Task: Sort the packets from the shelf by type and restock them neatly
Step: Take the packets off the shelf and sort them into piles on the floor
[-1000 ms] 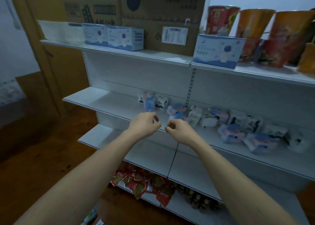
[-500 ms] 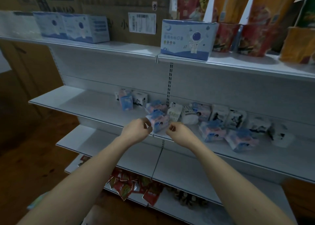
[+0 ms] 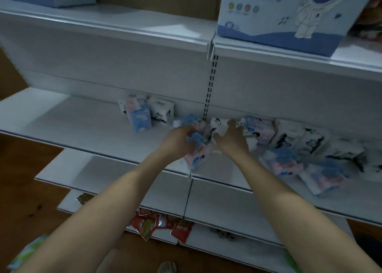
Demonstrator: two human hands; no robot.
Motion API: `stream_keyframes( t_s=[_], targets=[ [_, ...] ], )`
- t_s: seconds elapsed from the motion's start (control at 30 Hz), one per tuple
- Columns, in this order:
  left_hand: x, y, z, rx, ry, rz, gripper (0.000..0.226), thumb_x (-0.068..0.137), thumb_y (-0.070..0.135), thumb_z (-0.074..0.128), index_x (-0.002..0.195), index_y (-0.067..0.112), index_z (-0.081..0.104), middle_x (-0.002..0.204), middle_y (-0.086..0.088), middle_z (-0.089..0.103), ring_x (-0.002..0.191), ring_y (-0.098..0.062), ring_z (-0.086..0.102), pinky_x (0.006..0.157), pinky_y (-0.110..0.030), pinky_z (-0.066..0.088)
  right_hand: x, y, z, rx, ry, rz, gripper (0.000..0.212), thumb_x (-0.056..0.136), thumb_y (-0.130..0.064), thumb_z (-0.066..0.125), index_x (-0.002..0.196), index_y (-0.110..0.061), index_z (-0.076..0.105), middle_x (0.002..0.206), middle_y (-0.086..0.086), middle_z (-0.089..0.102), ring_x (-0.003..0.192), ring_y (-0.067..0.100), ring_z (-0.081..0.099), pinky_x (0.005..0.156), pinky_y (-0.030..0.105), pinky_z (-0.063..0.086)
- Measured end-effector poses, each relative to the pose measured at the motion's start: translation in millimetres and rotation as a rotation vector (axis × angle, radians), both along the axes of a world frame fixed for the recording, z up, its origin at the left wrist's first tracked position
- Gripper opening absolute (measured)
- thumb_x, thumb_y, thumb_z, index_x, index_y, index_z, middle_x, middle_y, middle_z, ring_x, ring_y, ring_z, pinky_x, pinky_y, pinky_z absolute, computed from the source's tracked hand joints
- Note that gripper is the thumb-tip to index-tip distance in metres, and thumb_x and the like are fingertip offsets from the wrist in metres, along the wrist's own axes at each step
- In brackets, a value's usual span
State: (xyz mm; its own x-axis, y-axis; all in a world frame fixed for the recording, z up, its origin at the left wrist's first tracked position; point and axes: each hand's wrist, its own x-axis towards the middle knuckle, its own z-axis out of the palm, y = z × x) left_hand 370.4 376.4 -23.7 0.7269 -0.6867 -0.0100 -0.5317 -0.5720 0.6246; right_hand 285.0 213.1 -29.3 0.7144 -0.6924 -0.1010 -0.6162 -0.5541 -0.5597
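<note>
between both hands (image 3: pixel 206 140) on the shelf (image 3: pixel 86 128) lies a pink-blue packet (image 3: pixel 198 157).

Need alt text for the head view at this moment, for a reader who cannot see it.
Two bare hands reach into a jumble of small packets on a white middle shelf: the left hand grips a pink and blue packet, the right hand spreads open over a black and white packet. More packets lie scattered to the right.

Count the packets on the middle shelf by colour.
pink-and-blue packets: 7
white-and-black packets: 7, one of them partly hidden behind the right hand
Total: 14, approximate because the right end of the row is blurred.
</note>
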Motion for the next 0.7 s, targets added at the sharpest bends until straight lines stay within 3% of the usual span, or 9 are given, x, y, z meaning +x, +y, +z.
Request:
stream_keyframes(
  t_s=[0.1, 0.2, 0.27, 0.3, 0.37, 0.47, 0.6, 0.7],
  targets=[
    [16.3, -31.0, -3.2, 0.005, 0.027, -0.094, 0.045, 0.088, 0.017, 0.064, 0.132, 0.012, 0.054, 0.125, -0.007, 0.06, 0.114, -0.025, 0.057, 0.082, -0.023, 0.04, 14.4, -7.8, -6.5, -0.082, 0.035, -0.063, 0.082, 0.092, -0.054, 0.054, 0.154, -0.021, 0.012, 0.16, 0.018, 0.011, 0.134, 0.039, 0.041, 0.093, 0.042, 0.045],
    [27.3, -61.6, -12.3, 0.008, 0.033, -0.158, 0.04, 0.082, 0.018, 0.07, 0.12, 0.013, 0.058, 0.116, -0.006, 0.064, 0.112, -0.025, 0.06, 0.084, -0.026, 0.045, 17.8, -19.6, -15.8, -0.083, 0.057, -0.066, 0.079, 0.091, -0.06, 0.052, 0.153, -0.023, 0.02, 0.161, 0.015, 0.008, 0.139, 0.039, 0.031, 0.101, 0.046, 0.041],
    [32.2, -79.6, -18.4, 0.031, 0.053, -0.187, 0.071, 0.078, 0.026, 0.078, 0.139, 0.013, 0.045, 0.132, -0.005, 0.056, 0.124, -0.023, 0.052, 0.095, -0.027, 0.041, 17.9, -32.6, -17.1, -0.075, 0.04, -0.061, 0.063, 0.093, -0.062, 0.045, 0.14, -0.021, 0.038, 0.151, 0.017, 0.031, 0.128, 0.038, 0.045, 0.098, 0.046, 0.045],
    [33.5, -86.9, -20.5, 0.052, 0.063, -0.207, 0.09, 0.075, 0.031, 0.08, 0.149, 0.012, 0.032, 0.143, -0.007, 0.048, 0.132, -0.024, 0.044, 0.104, -0.03, 0.037, 17.2, -39.6, -15.7, -0.085, 0.011, -0.064, 0.051, 0.096, -0.059, 0.04, 0.124, -0.017, 0.049, 0.136, 0.019, 0.046, 0.117, 0.037, 0.053, 0.092, 0.045, 0.047],
    [35.7, -99.6, -23.9, 0.093, 0.043, -0.227, 0.114, 0.07, 0.04, 0.083, 0.155, 0.019, 0.011, 0.153, -0.009, 0.037, 0.139, -0.028, 0.036, 0.111, -0.04, 0.034, 14.2, -55.5, -11.0, -0.143, -0.06, -0.082, 0.035, 0.102, -0.042, 0.036, 0.098, -0.01, 0.05, 0.114, 0.022, 0.056, 0.1, 0.038, 0.058, 0.081, 0.044, 0.048],
    [33.5, -113.5, -30.2, 0.137, -0.028, -0.249, 0.121, 0.063, 0.04, 0.086, 0.155, 0.027, 0.008, 0.149, -0.012, 0.039, 0.134, -0.033, 0.04, 0.106, -0.046, 0.039, 3.8, -83.4, -8.5, -0.203, 0.009, -0.081, 0.029, 0.099, -0.028, 0.042, 0.117, -0.005, 0.048, 0.126, 0.023, 0.048, 0.112, 0.039, 0.05, 0.086, 0.047, 0.046],
    [32.8, -121.9, -38.3, 0.099, -0.043, -0.222, 0.109, 0.066, 0.031, 0.085, 0.153, 0.023, 0.019, 0.144, -0.015, 0.04, 0.128, -0.033, 0.043, 0.102, -0.041, 0.04, -7.7, -103.8, -17.2, -0.055, 0.219, 0.006, 0.07, 0.09, -0.048, 0.056, 0.145, -0.017, 0.027, 0.149, 0.018, 0.028, 0.134, 0.039, 0.031, 0.106, 0.051, 0.036],
    [32.7, -125.0, -37.9, 0.052, -0.046, -0.193, 0.101, 0.066, 0.025, 0.084, 0.15, 0.02, 0.027, 0.14, -0.012, 0.043, 0.122, -0.031, 0.048, 0.096, -0.035, 0.042, -8.3, -104.0, -26.9, 0.046, 0.197, 0.052, 0.092, 0.083, -0.054, 0.063, 0.153, -0.019, 0.014, 0.155, 0.019, 0.02, 0.141, 0.039, 0.026, 0.111, 0.047, 0.033]
  ],
)
